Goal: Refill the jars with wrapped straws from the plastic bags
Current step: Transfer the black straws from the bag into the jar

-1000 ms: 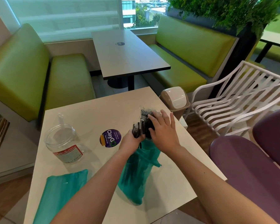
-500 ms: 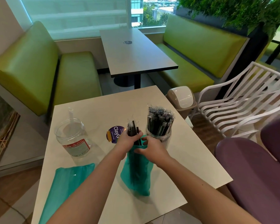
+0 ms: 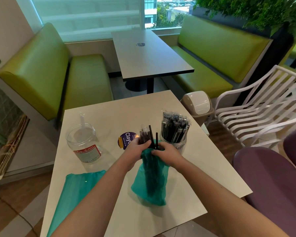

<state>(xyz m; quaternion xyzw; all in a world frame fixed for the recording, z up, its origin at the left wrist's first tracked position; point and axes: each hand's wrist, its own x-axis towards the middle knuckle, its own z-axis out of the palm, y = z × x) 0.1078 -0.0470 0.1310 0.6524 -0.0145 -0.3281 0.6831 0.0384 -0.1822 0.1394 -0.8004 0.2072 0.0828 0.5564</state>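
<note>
Both hands are working at the mouth of a green bag (image 3: pixel 150 177) that is lying on the pale table (image 3: pixel 203 168), its closed end toward six o'clock and its open end toward twelve. The left hand (image 3: pixel 135 148) is curling round a small bunch of black wrapped straws (image 3: pixel 146 136) that is sticking up out of the bag mouth. The right hand (image 3: pixel 165 152) is pinching the bag's rim at three o'clock of that bunch, fingers bent over the plastic.

At one o'clock from the hands, just beyond the right knuckles, a clear jar (image 3: pixel 173 143) is standing, already packed with upright straws. Well apart at nine o'clock a second jar (image 3: pixel 84 144) is sitting nearly bare, with what looks like a single pale straw leaning inside. A second green bag (image 3: pixel 77 194) is lying flat at seven o'clock, near the table's front edge, and a purple round sticker (image 3: pixel 125 140) is showing between the two jars.

The step in hand appears to be drawing another handful out of the bag. The next move probably calls for lifting the bunch clear while the right hand is keeping the plastic down, then choosing a jar; since the near one looks full, the emptier one at nine o'clock seems the likelier target, and the bundle will need squaring upright before lowering.
</note>
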